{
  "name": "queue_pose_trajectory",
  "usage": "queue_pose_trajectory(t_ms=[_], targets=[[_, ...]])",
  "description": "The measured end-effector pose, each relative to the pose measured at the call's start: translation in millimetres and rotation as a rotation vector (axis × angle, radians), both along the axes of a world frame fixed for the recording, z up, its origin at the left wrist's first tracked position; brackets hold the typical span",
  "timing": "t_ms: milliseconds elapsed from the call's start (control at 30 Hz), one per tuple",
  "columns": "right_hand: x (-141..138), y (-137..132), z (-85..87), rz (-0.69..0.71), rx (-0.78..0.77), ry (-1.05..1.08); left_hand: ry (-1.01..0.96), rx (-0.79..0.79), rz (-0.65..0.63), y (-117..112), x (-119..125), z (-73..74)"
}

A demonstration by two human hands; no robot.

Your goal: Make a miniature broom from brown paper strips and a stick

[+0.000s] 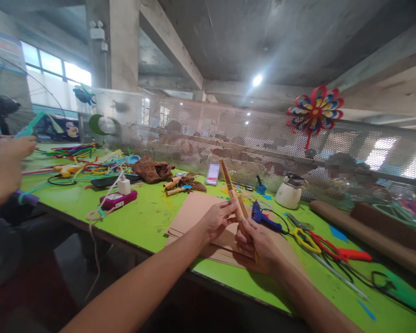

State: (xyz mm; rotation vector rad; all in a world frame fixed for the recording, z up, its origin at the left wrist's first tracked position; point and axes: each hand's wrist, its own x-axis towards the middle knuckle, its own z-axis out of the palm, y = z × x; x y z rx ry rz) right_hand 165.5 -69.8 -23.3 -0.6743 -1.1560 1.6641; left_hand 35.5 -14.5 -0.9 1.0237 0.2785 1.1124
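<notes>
Both my hands grip one slim brown paper piece (241, 212), rolled or folded lengthwise, with a darker pointed tip and a yellow edge; it is tilted up and away from me. My left hand (217, 221) pinches it near the middle. Lower down, my right hand (254, 238) has its fingers closed round the bottom end. Beneath them lies a stack of brown paper sheets (190, 212) on the green table (149, 226). A blue glue gun (265, 218) rests just right of my right hand.
Yellow-handled scissors (307, 239), a red-handled tool (353, 254) and a white jug (290, 192) stand or lie at right. Left are a purple power strip (119, 200), crumpled brown material (150, 170) and another person's hand (15, 148). A perforated metal screen (194, 125) bounds the table's back.
</notes>
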Motion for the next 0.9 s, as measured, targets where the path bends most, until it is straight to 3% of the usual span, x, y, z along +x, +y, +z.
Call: queue_pose_trajectory(t_ms=[367,633,900], targets=[[-1.1,8.7,-13.7,0.003,-0.006,0.109,0.027,0.007,0.119,2.5,3.6,-2.1],[-5.4,8.8,-9.8,-0.051,-0.005,0.122,0.031,-0.023,0.063,0.7,2.5,-2.0],[-3.3,10.9,-12.6,0.068,-0.085,0.246,0.054,-0.116,0.032,6.3,0.0,-3.4]])
